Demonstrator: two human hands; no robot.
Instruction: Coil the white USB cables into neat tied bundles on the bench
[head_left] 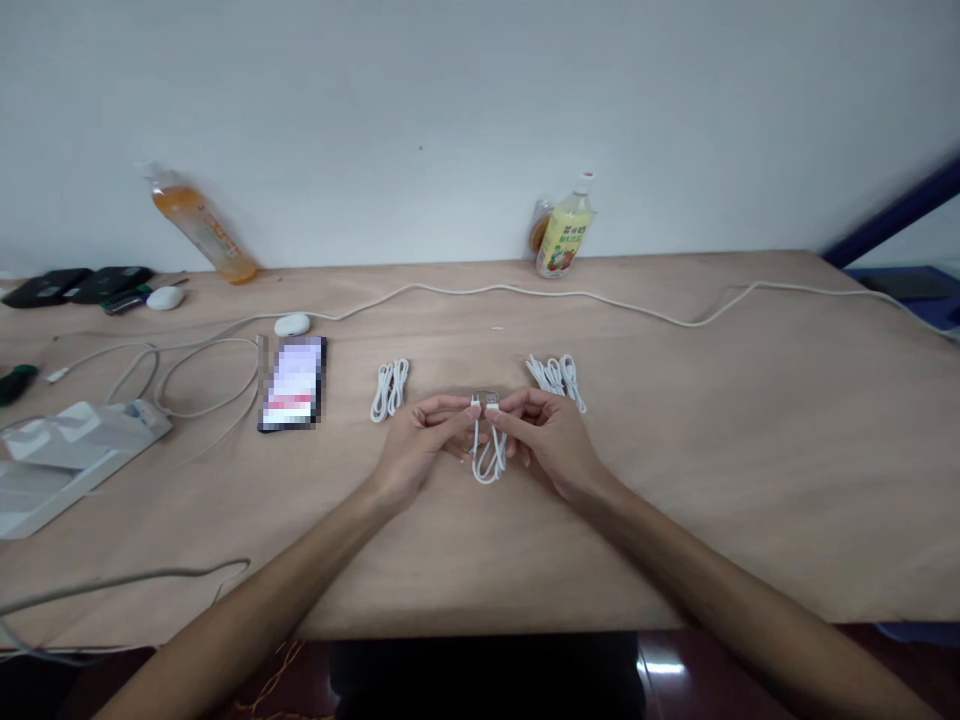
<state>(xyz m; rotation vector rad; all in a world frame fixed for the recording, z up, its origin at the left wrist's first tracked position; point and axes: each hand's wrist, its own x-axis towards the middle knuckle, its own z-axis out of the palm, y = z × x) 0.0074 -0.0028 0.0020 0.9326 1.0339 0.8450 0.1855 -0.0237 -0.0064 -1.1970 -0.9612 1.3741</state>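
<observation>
white cable (pixel 498 462), looped below upright plug ends (pixel 492 402), above tabletop (pixel 480 560)

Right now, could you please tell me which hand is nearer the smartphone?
Left: the left hand is right of the smartphone; the right hand is farther off that way.

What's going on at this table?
A person is holding what looks like one white cable, one plug pinched in the left hand and another in the right hand, with loops hanging between. Beyond the hands lie a left cable bundle and a right cable bundle. A lit phone lies further left.
</observation>
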